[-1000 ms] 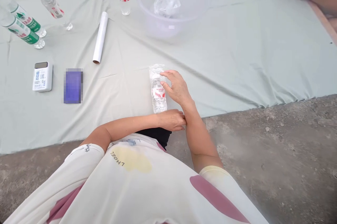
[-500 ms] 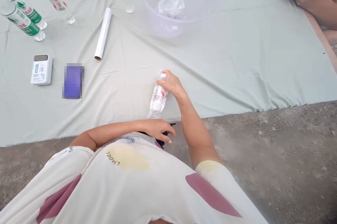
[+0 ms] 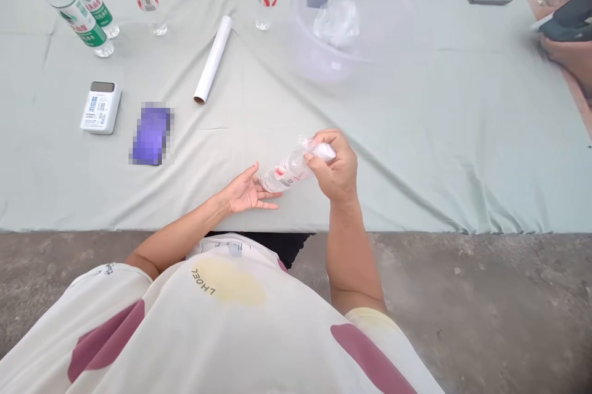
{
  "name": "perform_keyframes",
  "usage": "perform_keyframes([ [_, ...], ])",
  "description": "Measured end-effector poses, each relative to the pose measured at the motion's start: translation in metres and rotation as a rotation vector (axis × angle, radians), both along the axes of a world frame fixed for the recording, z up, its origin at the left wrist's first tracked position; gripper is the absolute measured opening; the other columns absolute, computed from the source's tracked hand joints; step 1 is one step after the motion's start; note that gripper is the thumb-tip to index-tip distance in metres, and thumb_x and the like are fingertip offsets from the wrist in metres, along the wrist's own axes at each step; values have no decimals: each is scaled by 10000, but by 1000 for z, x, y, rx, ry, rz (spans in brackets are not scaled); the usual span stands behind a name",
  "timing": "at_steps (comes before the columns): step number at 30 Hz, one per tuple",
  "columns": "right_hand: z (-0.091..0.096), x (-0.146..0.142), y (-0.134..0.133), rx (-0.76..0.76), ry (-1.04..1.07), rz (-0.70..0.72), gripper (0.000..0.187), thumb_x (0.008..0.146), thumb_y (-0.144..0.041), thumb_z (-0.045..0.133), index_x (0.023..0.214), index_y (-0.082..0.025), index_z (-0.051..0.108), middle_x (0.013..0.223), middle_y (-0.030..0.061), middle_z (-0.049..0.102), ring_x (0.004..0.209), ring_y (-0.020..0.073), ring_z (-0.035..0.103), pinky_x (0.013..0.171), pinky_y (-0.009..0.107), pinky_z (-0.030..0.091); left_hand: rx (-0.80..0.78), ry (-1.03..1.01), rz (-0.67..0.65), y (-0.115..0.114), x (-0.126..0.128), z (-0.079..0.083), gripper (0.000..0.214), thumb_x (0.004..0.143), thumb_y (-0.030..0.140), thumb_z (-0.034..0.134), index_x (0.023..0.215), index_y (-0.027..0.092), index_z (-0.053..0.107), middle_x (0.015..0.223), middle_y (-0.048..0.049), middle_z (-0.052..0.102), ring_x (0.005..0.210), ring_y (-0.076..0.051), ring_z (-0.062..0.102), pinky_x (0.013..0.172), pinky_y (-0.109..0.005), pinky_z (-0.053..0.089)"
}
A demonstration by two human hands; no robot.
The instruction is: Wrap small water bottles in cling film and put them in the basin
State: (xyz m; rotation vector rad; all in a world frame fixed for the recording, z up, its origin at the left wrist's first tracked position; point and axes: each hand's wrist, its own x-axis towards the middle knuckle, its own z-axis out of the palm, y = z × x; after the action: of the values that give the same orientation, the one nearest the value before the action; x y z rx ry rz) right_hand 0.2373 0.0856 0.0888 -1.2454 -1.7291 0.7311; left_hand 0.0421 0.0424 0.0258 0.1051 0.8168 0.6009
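Observation:
My right hand is closed round the neck end of a clear plastic bottle with a red and white label. Thin clear plastic film shows around the bottle's upper part. The bottle is tilted, its base pointing left towards my left hand. That hand is palm up with fingers spread, right at the bottle's base; whether it bears any weight I cannot tell. Both hands are over the near part of the cloth-covered table.
A white roll, a purple blurred-out object and a white device lie left. Several bottles stand behind, among them a green-labelled one. A clear basin holds crumpled plastic. Another person's arm is at far right.
My right hand has lifted and tipped the bottle, swinging its base to the left. My left hand has risen from near my body, turned palm up and opened beside the base. The view has shifted.

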Motion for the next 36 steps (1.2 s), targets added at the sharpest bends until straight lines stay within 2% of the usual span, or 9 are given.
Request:
perform_keyframes([
  [3, 13, -16, -10, 223, -4, 24, 165, 850, -404, 602, 831, -268, 511, 919, 56, 578, 889, 242, 620, 801, 450, 540, 13, 0, 61, 19, 3, -1, 470, 998, 552, 436, 1123, 142, 628, 1115, -140, 714, 998, -253, 711, 927, -476, 573],
  [6, 11, -34, -8, 291, 68, 80, 224, 856, -395, 655, 761, -261, 502, 1020, 71, 629, 937, 247, 652, 822, 466, 555, 111, 68, 133, 38, 2, -7, 283, 993, 377, 478, 1064, 156, 639, 973, -80, 721, 864, -202, 694, 883, -420, 583],
  [10, 0, -58, 9, 190, 208, 115, 270, 889, -386, 656, 725, -257, 485, 817, 18, 668, 806, 211, 691, 795, 436, 582, 295, 154, 196, 59, -7, -19, 198, 942, 277, 518, 1069, 185, 639, 923, -46, 714, 785, -175, 665, 805, -389, 592],
  [13, -4, -71, 26, 121, 253, 76, 305, 878, -468, 660, 730, -262, 491, 693, -9, 633, 745, 204, 692, 783, 426, 593, 362, 7, 163, 67, -16, -31, 287, 980, 353, 475, 1033, 151, 671, 1016, -99, 726, 897, -204, 683, 842, -400, 579],
  [18, -1, -86, 58, 18, 311, 63, 325, 831, -514, 706, 849, -264, 499, 676, -39, 636, 691, 181, 690, 725, 375, 595, 381, -179, 196, 71, -24, -45, 467, 1028, 484, 379, 1188, 149, 662, 1228, -151, 703, 1140, -243, 657, 977, -439, 522],
  [22, -3, -94, 113, -47, 303, 68, 348, 836, -543, 677, 852, -258, 479, 635, -59, 585, 654, 173, 680, 709, 352, 579, 322, -279, 286, 71, -24, -47, 587, 1020, 610, 308, 1394, 218, 534, 1415, -146, 596, 1195, -250, 639, 989, -446, 514],
  [27, -12, -117, 218, 162, 204, -103, 467, 891, -717, 485, 896, -251, 475, 795, -6, 594, 815, 198, 688, 811, 376, 536, 278, -225, 291, 72, -22, -51, 645, 1012, 503, 466, 1579, 356, 196, 1465, -155, 540, 1190, -261, 651, 1023, -509, 475],
  [32, -9, -161, 294, 189, 52, -177, 589, 919, -793, 312, 933, -239, 511, 908, 30, 591, 927, 173, 601, 910, 356, 475, 346, -230, 230, 73, -24, -55, 555, 953, 392, 626, 1456, 282, 417, 1349, -154, 619, 1173, -275, 649, 1015, -504, 466],
  [36, 1, -192, 316, 65, -67, -105, 504, 936, -719, 448, 1012, -226, 521, 975, 9, 606, 943, 139, 522, 926, 302, 443, 349, -242, 218, 74, -25, -55, 494, 913, 393, 685, 1355, 267, 503, 1242, -129, 671, 1135, -270, 658, 976, -477, 478],
])
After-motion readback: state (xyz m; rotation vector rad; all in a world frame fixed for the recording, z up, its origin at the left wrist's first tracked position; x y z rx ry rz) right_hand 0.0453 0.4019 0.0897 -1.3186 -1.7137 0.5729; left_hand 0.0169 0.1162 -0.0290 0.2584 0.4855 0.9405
